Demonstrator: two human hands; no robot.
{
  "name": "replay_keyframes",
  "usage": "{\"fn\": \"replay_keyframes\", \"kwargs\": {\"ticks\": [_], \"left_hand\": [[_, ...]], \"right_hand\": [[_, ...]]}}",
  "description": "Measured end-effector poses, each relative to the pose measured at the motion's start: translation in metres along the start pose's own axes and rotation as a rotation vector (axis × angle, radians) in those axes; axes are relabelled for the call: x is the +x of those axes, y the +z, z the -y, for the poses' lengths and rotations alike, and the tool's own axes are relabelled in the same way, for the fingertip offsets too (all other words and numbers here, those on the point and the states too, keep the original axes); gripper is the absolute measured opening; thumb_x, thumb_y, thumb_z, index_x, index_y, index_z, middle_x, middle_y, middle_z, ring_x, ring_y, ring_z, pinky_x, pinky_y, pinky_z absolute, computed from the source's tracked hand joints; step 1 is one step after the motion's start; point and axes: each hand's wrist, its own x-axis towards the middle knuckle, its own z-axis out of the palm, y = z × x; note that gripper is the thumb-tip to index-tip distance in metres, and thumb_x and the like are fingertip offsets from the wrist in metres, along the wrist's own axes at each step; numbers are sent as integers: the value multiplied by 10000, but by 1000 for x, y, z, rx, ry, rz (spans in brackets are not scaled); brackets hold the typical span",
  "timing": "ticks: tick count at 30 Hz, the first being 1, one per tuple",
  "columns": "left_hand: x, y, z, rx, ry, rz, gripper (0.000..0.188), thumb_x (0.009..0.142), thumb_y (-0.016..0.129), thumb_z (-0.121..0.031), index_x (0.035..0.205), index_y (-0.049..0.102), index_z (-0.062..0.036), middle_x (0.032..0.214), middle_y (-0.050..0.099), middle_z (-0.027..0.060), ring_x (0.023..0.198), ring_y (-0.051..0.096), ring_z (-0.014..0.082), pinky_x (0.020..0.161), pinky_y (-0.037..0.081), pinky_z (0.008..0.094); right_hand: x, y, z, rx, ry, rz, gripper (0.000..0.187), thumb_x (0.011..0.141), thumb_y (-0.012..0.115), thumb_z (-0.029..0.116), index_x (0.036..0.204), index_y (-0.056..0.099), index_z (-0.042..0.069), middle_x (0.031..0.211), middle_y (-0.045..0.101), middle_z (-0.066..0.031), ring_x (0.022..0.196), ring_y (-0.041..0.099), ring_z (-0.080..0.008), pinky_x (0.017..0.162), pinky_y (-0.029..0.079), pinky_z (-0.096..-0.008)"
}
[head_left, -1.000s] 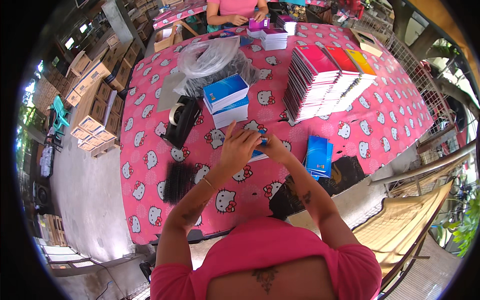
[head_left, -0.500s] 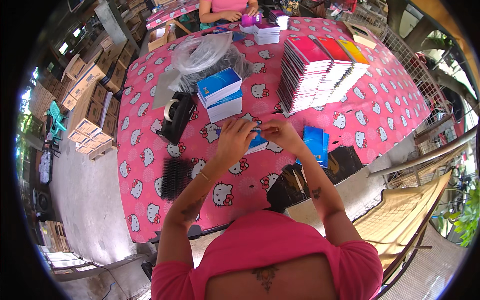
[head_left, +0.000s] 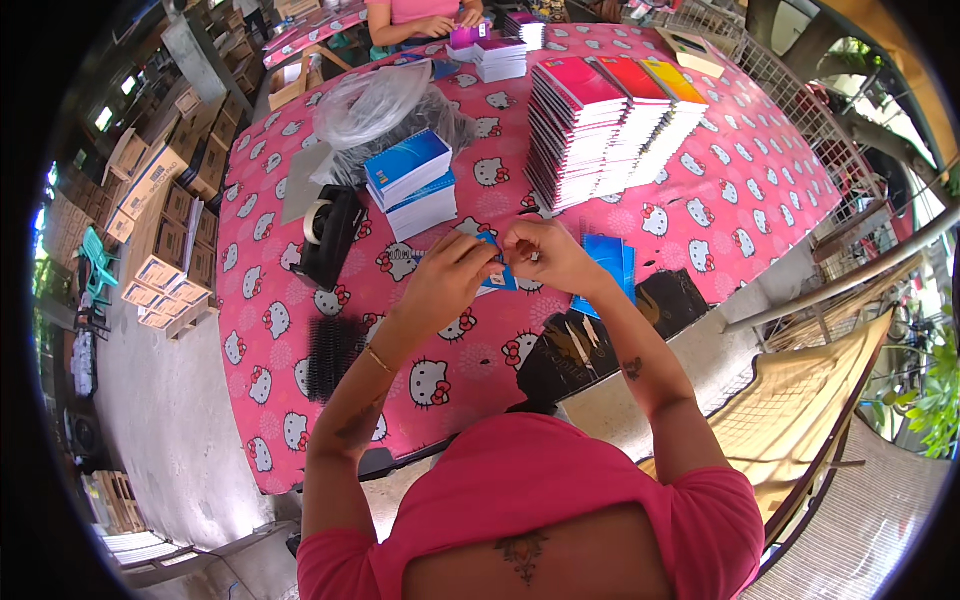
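Observation:
A small blue notebook point(head_left: 499, 276) is between my hands, just over the table, its cover partly hidden by my fingers. My left hand point(head_left: 455, 272) is closed on its left side, with fingers bent over the cover. From under that hand, a dark wire binding coil point(head_left: 408, 257) sticks out to the left. My right hand point(head_left: 545, 256) is curled in a pinch at the notebook's upper right; what its fingertips hold is too small to tell. More blue notebooks point(head_left: 606, 268) lie right of my right hand. Beyond my left hand stands a stack of blue-covered pads point(head_left: 420, 205).
Tall stacks of pink, red and yellow notebooks point(head_left: 610, 130) stand at the back right. A black tape dispenser point(head_left: 330, 240), a plastic bag point(head_left: 385, 110) and black binding coils point(head_left: 333, 358) are on the left. Across the pink-covered table point(head_left: 400, 440), a person point(head_left: 425, 22) handles purple notebooks.
The view has shifted, so the table's things sit further left. My right hand has curled in more tightly, and the notebook between my hands is turned and more covered.

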Motion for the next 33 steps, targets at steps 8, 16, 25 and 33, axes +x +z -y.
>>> {"fn": "replay_keyframes", "kwargs": {"ticks": [8, 16, 25, 33], "left_hand": [[25, -7, -26, 197, -94, -99, 186, 832, 702, -115, 981, 631, -30, 889, 582, 102, 826, 594, 302, 739, 497, 401], [41, -11, -43, 65, 156, -182, 205, 829, 733, -177, 991, 659, -75, 895, 623, 68, 795, 613, 262, 697, 505, 395], [-141, 22, -90, -429, -290, 631, 195, 971, 538, -196, 986, 630, -24, 923, 643, 180, 845, 628, 380, 769, 485, 471], [-179, -45, -153, -568, -687, 591, 274, 993, 527, -187, 1151, 675, -18, 1223, 649, 190, 1161, 602, 349, 989, 472, 432]], "right_hand": [[-19, 17, 25, -26, 35, -518, 288, 814, 720, 50, 1078, 610, 16, 925, 639, -129, 860, 669, -246, 643, 522, -339], [-59, 7, 20, -339, 30, -441, 328, 769, 748, -6, 1081, 663, 41, 932, 631, -116, 921, 608, -276, 749, 490, -354], [-162, -17, -65, -975, 222, -502, 380, 797, 738, 89, 1166, 648, 103, 1086, 637, -96, 1011, 623, -303, 868, 491, -400], [-206, 93, 40, -63, 229, 419, 340, 915, 642, 120, 1254, 621, 91, 1264, 622, -144, 1081, 642, -326, 920, 526, -361]]}}
